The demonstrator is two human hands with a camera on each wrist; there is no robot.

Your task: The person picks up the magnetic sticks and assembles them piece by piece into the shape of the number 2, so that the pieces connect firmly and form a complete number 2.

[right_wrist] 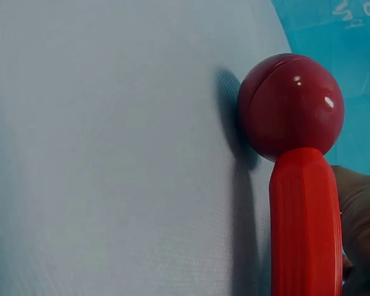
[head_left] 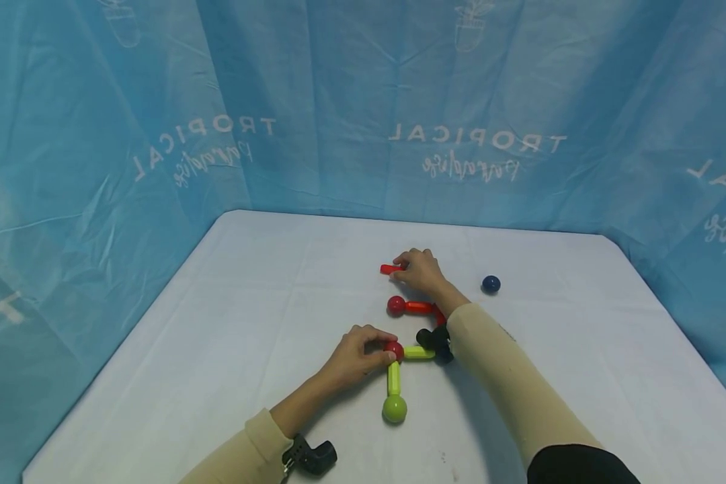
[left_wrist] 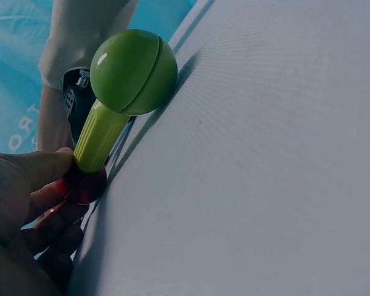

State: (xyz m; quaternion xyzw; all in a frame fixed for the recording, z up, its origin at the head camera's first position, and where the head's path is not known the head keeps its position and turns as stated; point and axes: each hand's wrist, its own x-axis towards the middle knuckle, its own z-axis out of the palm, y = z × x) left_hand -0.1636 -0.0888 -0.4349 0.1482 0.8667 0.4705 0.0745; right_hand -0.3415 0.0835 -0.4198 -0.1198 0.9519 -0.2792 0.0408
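My left hand (head_left: 357,355) pinches a red ball (head_left: 394,350) between thumb and fingers. From that ball one yellow-green rod (head_left: 394,378) runs toward me to a green ball (head_left: 394,409), and another yellow-green rod (head_left: 419,353) runs right. In the left wrist view, the thumb tip is at the base of the rod under the large green ball (left_wrist: 134,72). Farther back, my right hand (head_left: 420,271) pinches a short red rod (head_left: 390,269) whose left end sticks out. Just nearer lies a dark red ball (head_left: 396,306) joined to a red rod (head_left: 419,308); both loom large in the right wrist view.
Right of the right hand, a dark blue ball (head_left: 491,284) lies on the white table (head_left: 266,269). The right sleeve and its black wrist camera (head_left: 437,341) cover part of the joined pieces. A blue printed curtain (head_left: 351,168) surrounds the table's back and sides.
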